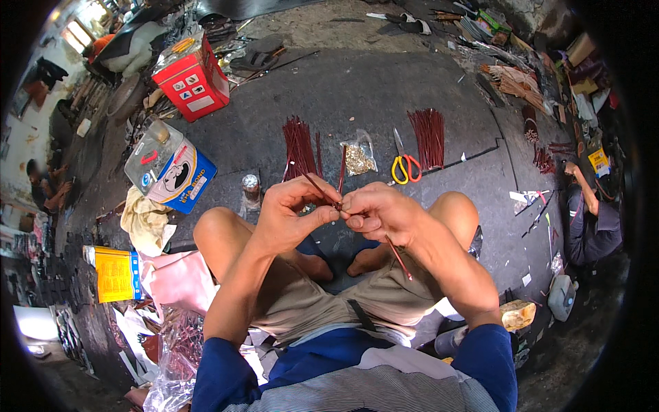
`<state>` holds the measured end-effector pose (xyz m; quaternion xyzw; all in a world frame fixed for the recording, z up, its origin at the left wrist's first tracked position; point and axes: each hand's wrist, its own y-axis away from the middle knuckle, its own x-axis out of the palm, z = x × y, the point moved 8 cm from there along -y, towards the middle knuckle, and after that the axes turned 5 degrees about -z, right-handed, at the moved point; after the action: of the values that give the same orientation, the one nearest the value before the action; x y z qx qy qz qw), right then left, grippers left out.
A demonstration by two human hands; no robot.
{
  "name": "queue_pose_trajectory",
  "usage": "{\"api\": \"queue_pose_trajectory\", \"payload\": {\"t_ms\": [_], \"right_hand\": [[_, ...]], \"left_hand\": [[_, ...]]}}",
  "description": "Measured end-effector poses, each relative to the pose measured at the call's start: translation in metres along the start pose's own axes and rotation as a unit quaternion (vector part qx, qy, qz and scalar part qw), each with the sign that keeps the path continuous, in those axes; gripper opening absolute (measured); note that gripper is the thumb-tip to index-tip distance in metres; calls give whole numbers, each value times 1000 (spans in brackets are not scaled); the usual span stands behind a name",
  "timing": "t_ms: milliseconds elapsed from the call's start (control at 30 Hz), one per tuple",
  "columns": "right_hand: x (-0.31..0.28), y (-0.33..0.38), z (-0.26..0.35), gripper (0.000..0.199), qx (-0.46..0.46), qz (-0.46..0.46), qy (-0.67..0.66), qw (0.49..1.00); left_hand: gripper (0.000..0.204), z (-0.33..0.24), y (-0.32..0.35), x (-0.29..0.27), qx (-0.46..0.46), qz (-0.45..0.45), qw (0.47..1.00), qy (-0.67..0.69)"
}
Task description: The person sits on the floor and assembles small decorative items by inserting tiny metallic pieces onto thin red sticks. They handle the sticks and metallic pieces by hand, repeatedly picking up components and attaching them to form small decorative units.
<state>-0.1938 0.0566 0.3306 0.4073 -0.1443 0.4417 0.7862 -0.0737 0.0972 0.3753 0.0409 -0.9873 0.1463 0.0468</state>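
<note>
Above the floor (357, 82), left hand (285, 214) and right hand (390, 209) pinch a dark-red strip (399, 260) between closed fingers (320, 218); loosening could drop it.

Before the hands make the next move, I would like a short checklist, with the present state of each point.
1. Right hand gripping: ok, a dark red strip extends below it.
2. Left hand gripping: ok, pinched on dark red strip too, close against the right hand.
3. Strip's state where the hands meet: cannot tell, mostly hidden.
4. Scissors free: ok, lying between the clear bag and the right bundle.
5. Left bundle tidy: not ok, some strip lies apart on its right.
6. Clear bag closed: cannot tell.
</note>
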Motion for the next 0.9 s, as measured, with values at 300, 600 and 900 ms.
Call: {"api": "queue_pose_trajectory", "payload": {"t_ms": [300, 600, 900], "right_hand": [[-7, -8, -27, 11, 31, 28, -141, 989], [-23, -10, -11, 12, -162, -207, 59, 963], [-5, -9, -41, 17, 121, 102, -204, 966]], "left_hand": [[18, 11, 15, 0, -22, -114, 993, -37], [9, 18, 14, 2, -35, -179, 962, -204], [29, -39, 3, 35, 287, 128, 863, -396]]}}
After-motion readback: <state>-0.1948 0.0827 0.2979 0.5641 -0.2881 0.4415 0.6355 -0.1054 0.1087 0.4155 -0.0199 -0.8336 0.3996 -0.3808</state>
